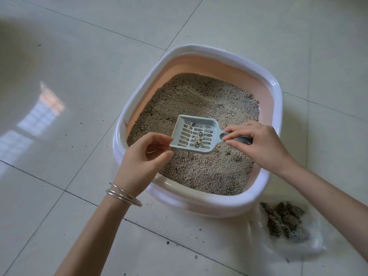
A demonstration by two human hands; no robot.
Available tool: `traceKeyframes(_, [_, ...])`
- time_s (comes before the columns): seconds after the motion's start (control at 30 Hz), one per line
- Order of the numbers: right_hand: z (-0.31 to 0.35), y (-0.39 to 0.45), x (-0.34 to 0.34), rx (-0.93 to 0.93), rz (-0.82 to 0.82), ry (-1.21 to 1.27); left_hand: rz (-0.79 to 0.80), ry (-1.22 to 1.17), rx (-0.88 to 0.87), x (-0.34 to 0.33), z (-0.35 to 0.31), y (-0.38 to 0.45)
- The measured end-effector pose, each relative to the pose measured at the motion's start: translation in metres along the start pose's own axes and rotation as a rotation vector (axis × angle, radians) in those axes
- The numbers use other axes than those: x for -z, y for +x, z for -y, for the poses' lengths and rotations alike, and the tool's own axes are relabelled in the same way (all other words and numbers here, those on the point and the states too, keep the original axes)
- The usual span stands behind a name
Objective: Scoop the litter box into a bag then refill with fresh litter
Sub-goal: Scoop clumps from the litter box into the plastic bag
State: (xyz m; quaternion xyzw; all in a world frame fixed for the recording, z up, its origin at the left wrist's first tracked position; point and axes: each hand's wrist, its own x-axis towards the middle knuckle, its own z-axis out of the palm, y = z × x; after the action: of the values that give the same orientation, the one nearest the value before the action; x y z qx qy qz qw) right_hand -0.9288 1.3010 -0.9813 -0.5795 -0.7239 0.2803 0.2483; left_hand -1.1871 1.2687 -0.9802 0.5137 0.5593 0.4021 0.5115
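A pink litter box with a white rim [199, 50] sits on the tiled floor, filled with grey-brown litter [209, 172]. Over the litter hovers a pale grey slotted scoop [185, 124] with a few small clumps [198, 139] on its slots. My right hand [256, 144] grips the scoop's handle. My left hand [145, 154], with thin bangles on the wrist, pinches the scoop's near left corner. A clear plastic bag [318, 242] lies on the floor at the box's near right, holding dark scooped clumps [284, 222].
Pale glossy floor tiles [79, 76] surround the box. Small dark litter crumbs [167, 243] are scattered on the tiles in front of the box and to its left. A window's reflection shines on the floor at the left.
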Motion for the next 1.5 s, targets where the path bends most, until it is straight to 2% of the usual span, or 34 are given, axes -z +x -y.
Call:
traceKeyframes(0.33, [-0.003,-0.046,0.031,-0.024,-0.088,-0.038,0.079,0.017,-0.028,-0.025,-0.004,-0.006])
traceKeyframes(0.63, [-0.021,-0.142,0.077,-0.017,-0.275,-0.211,0.303,0.054,-0.103,-0.095,-0.016,-0.016])
traceKeyframes(0.93, [-0.050,-0.244,0.094,-0.184,-0.423,-0.235,0.566,0.078,-0.164,-0.177,-0.021,-0.043])
traceKeyframes(1.07, [-0.083,-0.279,0.083,-0.240,-0.455,-0.356,0.656,0.158,-0.207,-0.196,-0.014,-0.055])
traceKeyframes(1.17, [-0.101,-0.294,0.075,-0.220,-0.448,-0.485,0.671,0.251,-0.222,-0.203,-0.001,-0.063])
traceKeyframes(1.3, [-0.106,-0.287,0.067,-0.155,-0.502,-0.622,0.682,0.303,-0.155,-0.209,0.017,-0.068])
traceKeyframes(1.5, [-0.106,-0.265,0.056,0.156,-0.403,-0.870,0.718,0.388,-0.085,-0.210,0.031,-0.071])
